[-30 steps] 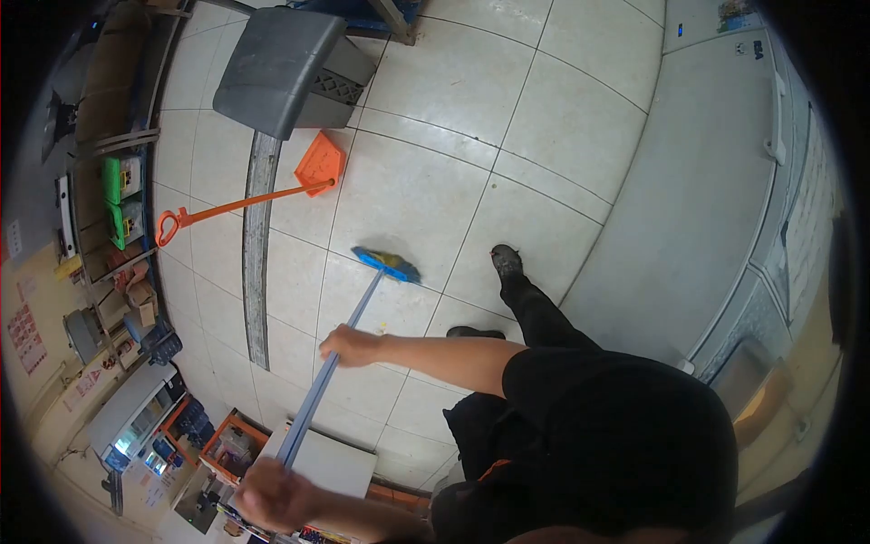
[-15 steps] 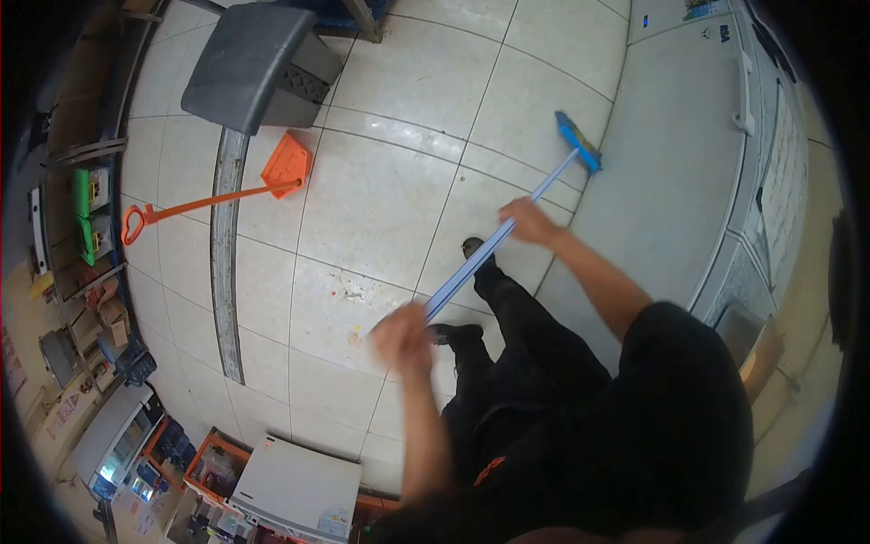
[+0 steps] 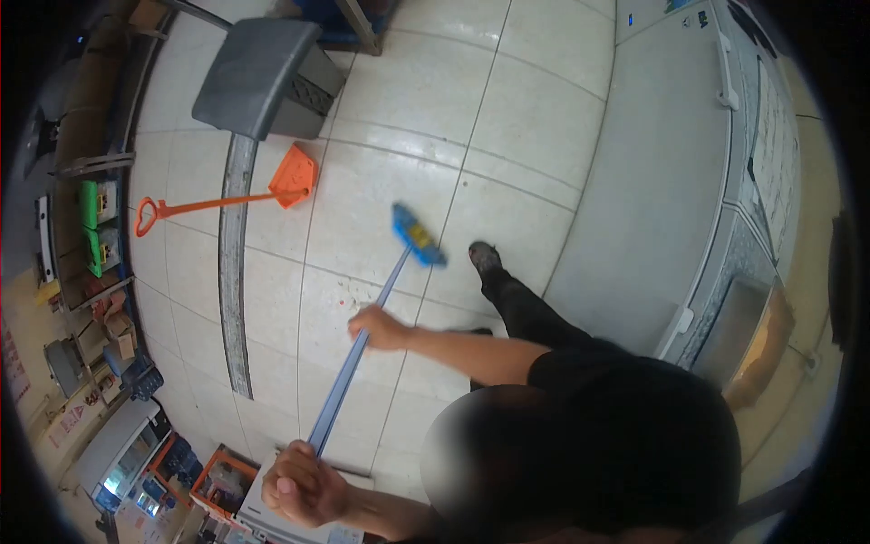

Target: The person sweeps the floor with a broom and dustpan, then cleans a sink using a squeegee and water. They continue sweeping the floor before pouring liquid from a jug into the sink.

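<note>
A broom with a pale blue pole (image 3: 341, 390) slants across the view, its blue and yellow head (image 3: 418, 236) on or just above the tiles and blurred. My left hand (image 3: 304, 485) is closed round the top end of the pole. Farther down the pole, my right hand (image 3: 381, 326) grips it with fingers wrapped round. Small debris (image 3: 355, 296) lies on the floor beside the right hand, below and left of the broom head. To the left of the head, an orange long-handled dustpan (image 3: 295, 178) rests on the floor, its handle pointing left.
A grey plastic stool (image 3: 249, 77) stands above the dustpan. A large white freezer (image 3: 648, 172) runs along the right. My shoe (image 3: 485, 257) is near the broom head. Shelves with green boxes (image 3: 100, 204) line the left, and a metal strip (image 3: 233, 299) crosses the floor.
The broom head has moved left from beside the freezer to mid-floor. Both my hands have shifted left and down in view, still round the pole. The dustpan lies as before.
</note>
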`<act>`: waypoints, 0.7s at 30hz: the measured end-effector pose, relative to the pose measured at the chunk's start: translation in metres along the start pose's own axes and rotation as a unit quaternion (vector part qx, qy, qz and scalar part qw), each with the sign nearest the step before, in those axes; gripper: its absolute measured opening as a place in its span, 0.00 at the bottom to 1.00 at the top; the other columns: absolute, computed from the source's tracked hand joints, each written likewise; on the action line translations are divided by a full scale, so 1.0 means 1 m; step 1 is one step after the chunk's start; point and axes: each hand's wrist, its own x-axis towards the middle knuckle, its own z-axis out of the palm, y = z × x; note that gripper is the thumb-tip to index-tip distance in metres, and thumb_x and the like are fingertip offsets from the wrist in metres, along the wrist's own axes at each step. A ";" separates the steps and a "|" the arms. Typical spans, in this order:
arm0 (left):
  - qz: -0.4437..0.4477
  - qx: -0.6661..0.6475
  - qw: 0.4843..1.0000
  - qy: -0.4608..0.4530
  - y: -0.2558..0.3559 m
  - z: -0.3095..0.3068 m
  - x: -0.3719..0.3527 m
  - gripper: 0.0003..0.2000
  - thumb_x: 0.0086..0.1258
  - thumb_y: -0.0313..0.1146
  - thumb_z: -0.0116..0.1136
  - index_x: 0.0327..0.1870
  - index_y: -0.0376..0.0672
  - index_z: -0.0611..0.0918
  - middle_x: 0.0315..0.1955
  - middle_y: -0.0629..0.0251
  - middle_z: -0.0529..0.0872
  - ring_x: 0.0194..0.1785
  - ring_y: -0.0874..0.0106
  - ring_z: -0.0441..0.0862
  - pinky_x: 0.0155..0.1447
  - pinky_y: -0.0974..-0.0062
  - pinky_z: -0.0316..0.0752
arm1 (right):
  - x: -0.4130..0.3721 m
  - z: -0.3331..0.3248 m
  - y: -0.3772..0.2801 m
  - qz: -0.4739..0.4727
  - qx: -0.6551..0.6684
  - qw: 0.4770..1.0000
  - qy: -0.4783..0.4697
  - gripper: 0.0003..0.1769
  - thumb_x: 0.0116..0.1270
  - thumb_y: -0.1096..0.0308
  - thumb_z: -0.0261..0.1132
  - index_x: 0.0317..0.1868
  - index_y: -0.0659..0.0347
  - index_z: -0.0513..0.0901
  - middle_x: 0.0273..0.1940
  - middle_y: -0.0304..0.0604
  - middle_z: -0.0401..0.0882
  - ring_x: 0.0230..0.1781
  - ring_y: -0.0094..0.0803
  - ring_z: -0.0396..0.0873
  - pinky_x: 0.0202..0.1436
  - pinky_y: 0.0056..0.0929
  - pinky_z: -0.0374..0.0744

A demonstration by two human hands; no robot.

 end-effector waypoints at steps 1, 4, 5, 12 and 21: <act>0.003 0.023 1.000 -0.005 0.004 -0.006 0.000 0.17 0.71 0.30 0.50 0.19 0.46 0.63 0.10 0.72 0.59 0.16 0.77 0.56 0.27 0.71 0.59 | 0.005 0.019 -0.007 0.006 0.039 0.999 -0.032 0.07 0.49 0.74 0.70 0.23 0.55 0.78 0.25 0.42 0.81 0.30 0.43 0.81 0.35 0.40 0.76; 0.027 0.161 0.983 0.080 0.020 -0.006 -0.005 0.17 0.69 0.32 0.50 0.18 0.49 0.61 0.09 0.73 0.54 0.16 0.79 0.50 0.27 0.73 0.53 | 0.015 0.068 -0.025 -0.052 0.064 0.991 -0.105 0.04 0.53 0.76 0.67 0.28 0.60 0.79 0.28 0.48 0.80 0.33 0.51 0.80 0.38 0.44 0.77; 0.234 0.310 0.921 -0.026 0.026 -0.023 0.001 0.14 0.72 0.30 0.49 0.22 0.46 0.65 0.12 0.72 0.59 0.14 0.76 0.54 0.25 0.73 0.58 | 0.018 0.077 -0.037 -0.045 0.082 0.986 -0.135 0.05 0.55 0.75 0.67 0.27 0.61 0.77 0.28 0.51 0.80 0.32 0.54 0.79 0.38 0.47 0.76; 0.183 -0.037 0.980 -0.064 0.072 -0.095 -0.001 0.14 0.76 0.35 0.47 0.26 0.43 0.70 0.15 0.72 0.62 0.17 0.76 0.56 0.26 0.73 0.63 | 0.013 -0.024 -0.122 0.007 -0.050 0.979 -0.196 0.09 0.56 0.67 0.68 0.26 0.61 0.76 0.25 0.52 0.79 0.32 0.55 0.80 0.38 0.48 0.76; -0.156 0.098 0.981 -0.055 -0.208 0.143 -0.055 0.16 0.72 0.30 0.56 0.20 0.39 0.77 0.20 0.65 0.78 0.26 0.72 0.73 0.47 0.67 0.77 | -0.060 -0.379 0.075 0.121 -0.450 0.884 0.031 0.13 0.59 0.57 0.73 0.27 0.54 0.81 0.28 0.42 0.82 0.39 0.45 0.82 0.49 0.42 0.72</act>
